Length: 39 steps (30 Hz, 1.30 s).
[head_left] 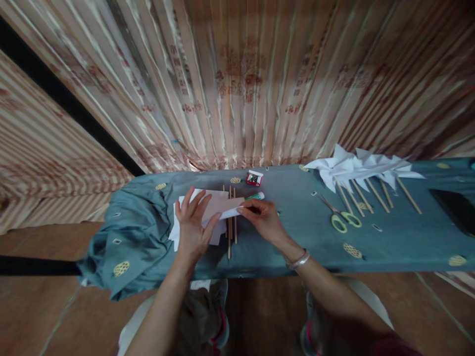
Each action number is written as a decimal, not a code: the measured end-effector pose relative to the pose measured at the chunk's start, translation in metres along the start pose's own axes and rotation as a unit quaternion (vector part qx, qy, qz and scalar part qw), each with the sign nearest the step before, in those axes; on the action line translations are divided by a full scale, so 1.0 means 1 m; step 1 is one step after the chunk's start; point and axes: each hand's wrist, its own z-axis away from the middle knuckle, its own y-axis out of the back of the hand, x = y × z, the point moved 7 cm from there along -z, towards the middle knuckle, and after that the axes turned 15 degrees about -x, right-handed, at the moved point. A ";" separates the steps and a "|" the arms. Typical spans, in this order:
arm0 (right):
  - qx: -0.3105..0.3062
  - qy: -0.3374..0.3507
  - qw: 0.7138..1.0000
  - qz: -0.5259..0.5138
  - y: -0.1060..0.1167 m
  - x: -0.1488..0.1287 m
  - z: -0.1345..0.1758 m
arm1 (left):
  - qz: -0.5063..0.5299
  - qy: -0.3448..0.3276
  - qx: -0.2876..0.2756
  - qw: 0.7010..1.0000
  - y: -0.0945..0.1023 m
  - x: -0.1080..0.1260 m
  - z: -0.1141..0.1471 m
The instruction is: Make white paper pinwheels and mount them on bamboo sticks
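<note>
A white sheet of paper (230, 213) with a folded edge lies across other white paper sheets (177, 236) and several thin wooden sticks (229, 249). My left hand (193, 225) rests on the paper with fingers spread, its thumb near the fold. On the other side, my right hand (261, 218) pinches the right end of the folded sheet between thumb and fingers. Just beyond that hand is a green and white tube (256, 196), partly covered by the paper. Behind it sits a small red and white box (254, 178) with small dark items inside.
Several white paper pinwheels (345, 168) on sticks lie at the right. In front of them are green-handled scissors (346, 221). A dark flat object like a phone (454, 210) is at the right end of the cloth-covered table (297, 247). A patterned curtain (241, 84) hangs behind.
</note>
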 end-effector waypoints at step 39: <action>-0.115 0.012 0.927 0.357 0.105 0.029 0.143 | 0.071 -0.244 -0.253 0.933 -0.123 0.115 0.026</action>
